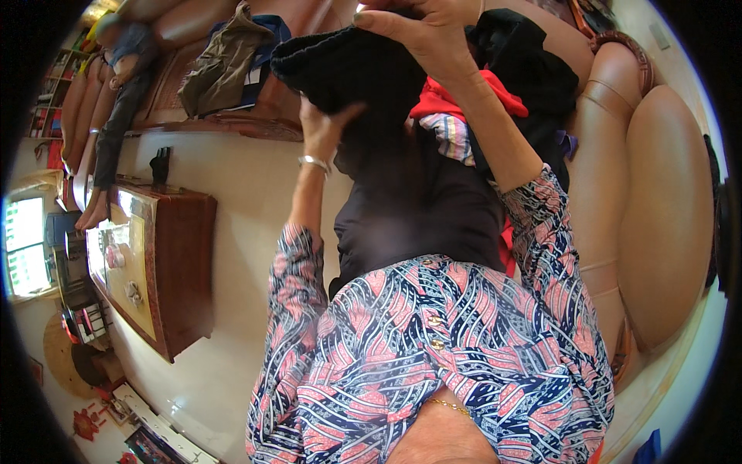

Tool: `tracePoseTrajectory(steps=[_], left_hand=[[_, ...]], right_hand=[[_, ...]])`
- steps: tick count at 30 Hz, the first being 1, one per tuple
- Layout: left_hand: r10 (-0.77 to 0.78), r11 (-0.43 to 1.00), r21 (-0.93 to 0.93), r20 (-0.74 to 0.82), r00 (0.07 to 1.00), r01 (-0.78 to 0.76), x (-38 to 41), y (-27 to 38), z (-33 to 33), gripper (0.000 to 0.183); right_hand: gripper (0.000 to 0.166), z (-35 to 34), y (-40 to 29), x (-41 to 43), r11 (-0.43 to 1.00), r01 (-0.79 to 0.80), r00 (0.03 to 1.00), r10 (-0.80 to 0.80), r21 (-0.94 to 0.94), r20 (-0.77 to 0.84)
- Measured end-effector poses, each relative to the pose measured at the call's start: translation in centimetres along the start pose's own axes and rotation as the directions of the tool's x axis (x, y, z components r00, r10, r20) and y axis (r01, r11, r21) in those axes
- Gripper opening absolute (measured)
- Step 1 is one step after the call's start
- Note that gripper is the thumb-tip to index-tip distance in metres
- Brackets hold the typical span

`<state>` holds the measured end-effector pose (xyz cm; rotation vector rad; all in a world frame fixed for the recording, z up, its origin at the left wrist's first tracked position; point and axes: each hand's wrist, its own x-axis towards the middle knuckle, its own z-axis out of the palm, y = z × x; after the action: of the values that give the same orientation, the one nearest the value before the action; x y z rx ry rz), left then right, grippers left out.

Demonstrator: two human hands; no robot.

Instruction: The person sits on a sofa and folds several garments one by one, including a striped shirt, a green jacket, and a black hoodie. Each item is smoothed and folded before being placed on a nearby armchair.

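Observation:
A black garment (371, 69) with a gathered, elastic-looking edge is held up in front of me. My left hand (324, 124), with a silver bangle at the wrist, grips its lower left side, the thumb lying across the cloth. At the top rim of the view my right hand (435, 40) holds the far edge, though its fingertips are partly cut off. Below the raised part, dark cloth covers my lap. Close by my right forearm lie a red cloth (498, 95), a striped cloth (449, 136) and another black garment (522, 52).
A brown leather sofa (666, 220) runs along my right. Khaki trousers (223, 64) and dark blue cloth lie on a wooden seat ahead. To the left stands a wooden coffee table (185, 261) with a glass top. Another person (122, 98) reclines at the far left.

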<state>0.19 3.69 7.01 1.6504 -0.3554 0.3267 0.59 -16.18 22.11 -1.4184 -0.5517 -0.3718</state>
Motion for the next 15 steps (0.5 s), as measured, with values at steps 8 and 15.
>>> tracePoseTrajectory(steps=[8, 15], left_hand=[[0.646, 0.687, 0.463, -0.036, 0.763, -0.560, 3.2, 13.2, 0.9, 0.036], [0.566, 0.803, -0.317, 0.672, 0.477, -0.505, -9.2, 14.3, 7.4, 0.040]], right_hand=[[0.021, -10.2, -5.3, -1.3, 0.986, 0.049, 0.950, -0.096, -0.162, -0.296], [0.020, -27.4, -19.0, -21.0, 0.658, -0.408, 0.752, -0.152, -0.633, -0.642]])
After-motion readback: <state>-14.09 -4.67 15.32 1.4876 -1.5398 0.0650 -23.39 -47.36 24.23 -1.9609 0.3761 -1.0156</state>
